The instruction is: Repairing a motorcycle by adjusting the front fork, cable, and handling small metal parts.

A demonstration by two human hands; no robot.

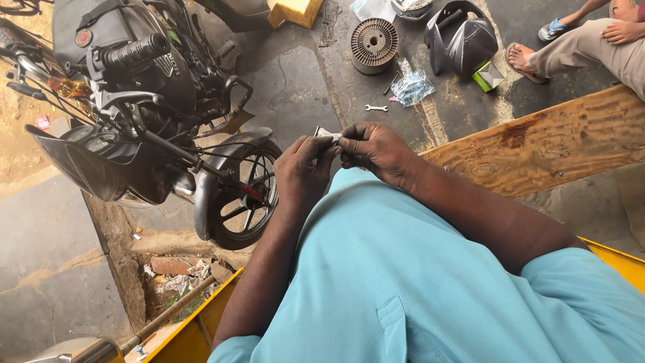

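Both my hands meet in front of my chest: my left hand and my right hand pinch a small silvery part between fingertips, each closed on one end of it. I cannot tell what the part is. Beyond them a black motorcycle stands on the concrete, front wheel toward me. A small spanner, a round ribbed filter and a plastic bag lie further out. A wooden plank runs on my right.

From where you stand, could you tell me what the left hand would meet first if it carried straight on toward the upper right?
The left hand would almost at once meet the right hand, since both pinch one small silvery object.
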